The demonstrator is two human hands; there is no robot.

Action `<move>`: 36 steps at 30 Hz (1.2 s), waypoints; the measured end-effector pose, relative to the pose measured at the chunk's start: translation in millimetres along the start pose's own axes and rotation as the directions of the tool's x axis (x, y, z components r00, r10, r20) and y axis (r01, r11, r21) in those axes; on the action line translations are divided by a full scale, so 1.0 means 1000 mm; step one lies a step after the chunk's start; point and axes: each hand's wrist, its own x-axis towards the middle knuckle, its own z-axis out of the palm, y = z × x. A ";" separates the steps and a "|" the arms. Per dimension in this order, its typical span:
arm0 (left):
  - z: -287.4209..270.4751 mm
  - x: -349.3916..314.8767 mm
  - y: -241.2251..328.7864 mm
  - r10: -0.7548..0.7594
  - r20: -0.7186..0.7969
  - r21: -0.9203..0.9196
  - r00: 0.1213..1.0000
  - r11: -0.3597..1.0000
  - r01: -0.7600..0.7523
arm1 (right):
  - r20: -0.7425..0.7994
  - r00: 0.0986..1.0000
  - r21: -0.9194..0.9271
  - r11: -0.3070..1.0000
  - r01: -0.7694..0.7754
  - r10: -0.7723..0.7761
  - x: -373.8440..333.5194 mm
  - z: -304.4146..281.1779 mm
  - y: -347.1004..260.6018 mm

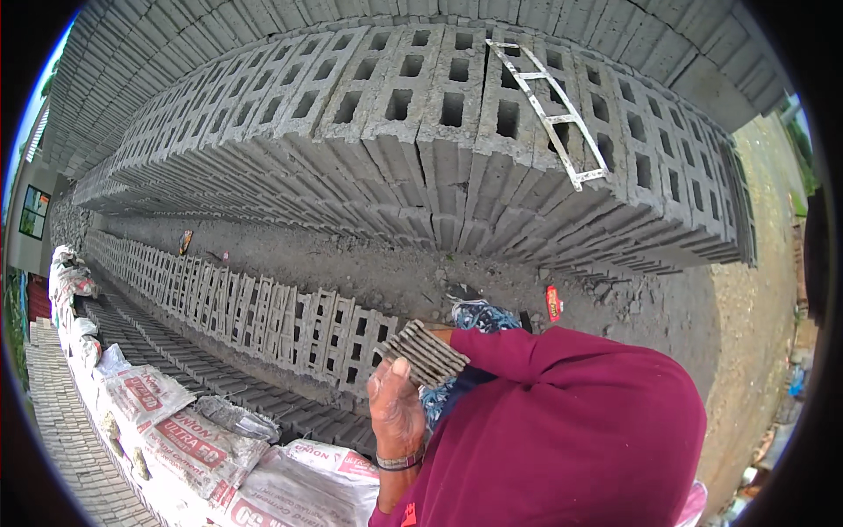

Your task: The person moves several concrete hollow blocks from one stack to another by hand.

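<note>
In front of my body is a short stack of thin, grey, dirt-crusted slats (pixel 425 353), tilted and seen edge-on. My left hand (pixel 397 408), with bands round the wrist, is closed on the stack's near left side, its thumb up against the slats. My right arm, in a maroon sleeve, reaches across to the stack's far right side. Only a little of my right hand (pixel 442 335) shows there; its fingers are hidden behind the slats. Just beyond my hands stands a low row of hollow grey concrete blocks (pixel 327 338).
Ahead rises a long stack of hollow blocks (pixel 492 189), with a white ladder-shaped frame (pixel 551 114) lying on top. Printed cement sacks (pixel 198 448) line the left. Rubble and a red wrapper (pixel 553 303) lie on the dirt floor (pixel 369 259). A sandy path (pixel 764 290) runs along the right.
</note>
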 end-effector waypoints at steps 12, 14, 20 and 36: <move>0.038 0.025 -0.028 -0.224 0.028 0.305 0.974 0.930 0.205 | -0.716 0.669 -0.240 0.970 0.032 -0.199 -0.142 -0.056 -0.013; 0.051 0.040 -0.051 -0.297 0.073 0.314 0.952 0.913 0.261 | -0.873 0.440 -0.301 0.943 -0.145 -0.211 -0.157 -0.100 0.016; 0.128 0.063 -0.106 -0.450 0.262 0.577 0.854 0.782 0.235 | -0.984 0.135 -0.147 0.961 -0.235 -0.117 -0.289 -0.123 0.010; 0.236 0.065 -0.201 -0.789 0.510 0.804 0.343 0.296 -0.516 | -0.888 -0.458 -0.198 0.856 0.477 0.050 -0.443 -0.020 0.122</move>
